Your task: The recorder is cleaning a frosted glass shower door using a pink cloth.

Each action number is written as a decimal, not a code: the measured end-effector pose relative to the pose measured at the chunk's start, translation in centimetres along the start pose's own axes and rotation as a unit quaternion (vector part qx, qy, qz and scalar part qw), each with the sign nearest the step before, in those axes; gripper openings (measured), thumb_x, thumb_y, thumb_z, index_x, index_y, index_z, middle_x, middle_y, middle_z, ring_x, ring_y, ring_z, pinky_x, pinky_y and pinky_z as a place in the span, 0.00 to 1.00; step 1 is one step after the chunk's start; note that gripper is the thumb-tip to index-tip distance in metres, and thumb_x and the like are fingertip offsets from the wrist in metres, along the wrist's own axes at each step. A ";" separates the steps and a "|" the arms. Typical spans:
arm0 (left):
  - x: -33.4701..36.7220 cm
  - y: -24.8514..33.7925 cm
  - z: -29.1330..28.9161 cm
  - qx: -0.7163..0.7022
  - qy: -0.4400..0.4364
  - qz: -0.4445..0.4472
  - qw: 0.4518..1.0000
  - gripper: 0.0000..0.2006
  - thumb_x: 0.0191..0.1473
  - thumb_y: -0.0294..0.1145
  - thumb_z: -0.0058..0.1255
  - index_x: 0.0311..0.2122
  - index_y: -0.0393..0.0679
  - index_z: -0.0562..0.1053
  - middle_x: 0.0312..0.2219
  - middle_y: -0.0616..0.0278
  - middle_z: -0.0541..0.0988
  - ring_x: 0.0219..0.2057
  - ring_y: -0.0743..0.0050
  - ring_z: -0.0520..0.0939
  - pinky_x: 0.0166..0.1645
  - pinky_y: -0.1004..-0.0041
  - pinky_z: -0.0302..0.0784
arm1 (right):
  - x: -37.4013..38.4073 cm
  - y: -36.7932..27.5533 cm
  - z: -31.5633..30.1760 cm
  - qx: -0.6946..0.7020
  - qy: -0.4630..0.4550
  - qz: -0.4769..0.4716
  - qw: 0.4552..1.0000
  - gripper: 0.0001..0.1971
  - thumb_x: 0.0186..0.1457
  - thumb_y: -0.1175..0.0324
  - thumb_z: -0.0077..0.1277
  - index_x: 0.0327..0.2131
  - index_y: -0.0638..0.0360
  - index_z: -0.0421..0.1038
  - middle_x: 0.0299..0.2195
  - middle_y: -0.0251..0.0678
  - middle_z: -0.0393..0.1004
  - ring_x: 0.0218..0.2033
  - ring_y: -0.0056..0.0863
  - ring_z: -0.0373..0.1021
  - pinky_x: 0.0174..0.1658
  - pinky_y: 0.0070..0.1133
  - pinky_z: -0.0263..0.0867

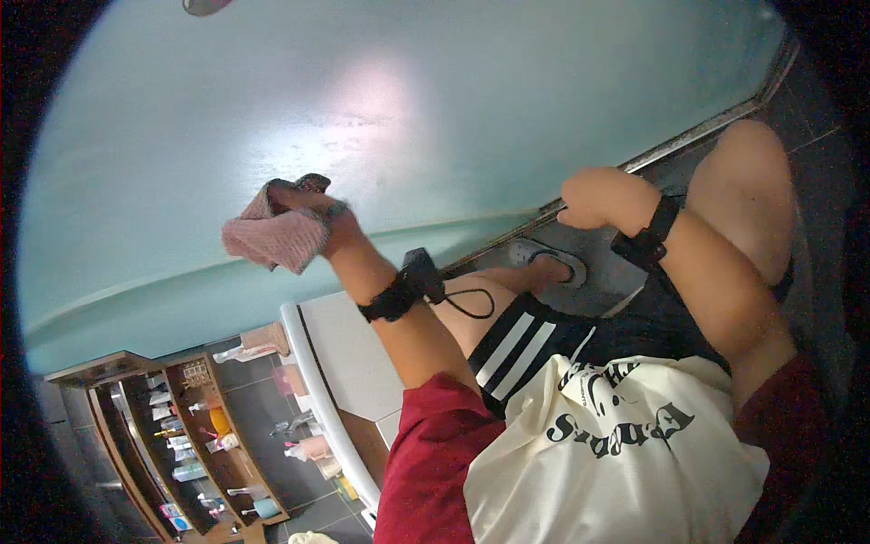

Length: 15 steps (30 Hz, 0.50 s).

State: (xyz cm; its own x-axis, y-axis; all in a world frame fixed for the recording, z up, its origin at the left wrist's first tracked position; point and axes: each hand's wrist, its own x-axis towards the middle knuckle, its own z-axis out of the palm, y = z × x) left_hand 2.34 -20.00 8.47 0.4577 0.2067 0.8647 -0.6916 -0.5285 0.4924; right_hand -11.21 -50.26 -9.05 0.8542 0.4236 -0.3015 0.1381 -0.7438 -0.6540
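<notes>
My left hand point(337, 225) is closed on a bunched pink ribbed cloth point(276, 238) with a dark grey part at its top. It holds the cloth against or just in front of a large pale green, glossy panel point(471, 100); I cannot tell whether they touch. My right hand point(609, 198) is curled like a fist beside the panel's lower edge, over my bent leg. Whatever its fingers may hold is hidden. Black straps with small devices circle both wrists, and a cord loop point(471, 304) hangs from the left one.
At the lower left stands a wooden shelf cabinet point(195, 399) with bottles and tubes. A white basin counter point(313, 363) beside it carries more toiletries. A metal strip point(689, 140) edges the panel above dark floor tiles. My foot wears a grey slipper point(569, 258).
</notes>
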 end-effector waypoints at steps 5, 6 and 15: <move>-3.3 6.9 7.8 0.212 -0.036 -0.001 0.976 0.11 0.57 0.37 0.47 0.32 0.38 0.72 0.26 0.56 0.75 0.27 0.63 0.76 0.31 0.68 0.74 | 0.7 1.7 1.5 -0.003 0.028 -0.005 1.000 0.18 0.49 0.57 0.47 0.27 0.66 0.76 0.27 0.52 0.76 0.30 0.51 0.73 0.36 0.39 0.69; -4.2 6.7 8.2 0.205 -0.045 -0.006 0.978 0.11 0.57 0.36 0.47 0.32 0.38 0.72 0.26 0.56 0.75 0.27 0.64 0.76 0.31 0.68 0.74 | 0.7 1.8 1.4 0.000 0.030 0.000 1.000 0.18 0.49 0.57 0.47 0.27 0.66 0.76 0.27 0.52 0.76 0.30 0.51 0.73 0.36 0.39 0.69; -15.7 4.8 16.9 0.191 -0.094 -0.082 0.974 0.10 0.54 0.36 0.48 0.32 0.39 0.73 0.27 0.57 0.76 0.27 0.65 0.76 0.35 0.69 0.74 | -0.9 2.9 0.8 -0.004 0.005 -0.006 1.000 0.18 0.51 0.57 0.47 0.28 0.64 0.77 0.29 0.50 0.76 0.31 0.50 0.73 0.36 0.39 0.68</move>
State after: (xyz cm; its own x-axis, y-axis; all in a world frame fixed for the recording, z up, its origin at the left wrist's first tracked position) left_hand 1.21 -39.72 -4.43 0.6637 0.1783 0.7264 -0.3584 -0.7766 0.5181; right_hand -12.05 -52.37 -11.24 0.8577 0.4269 -0.2866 0.1516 -0.7426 -0.6524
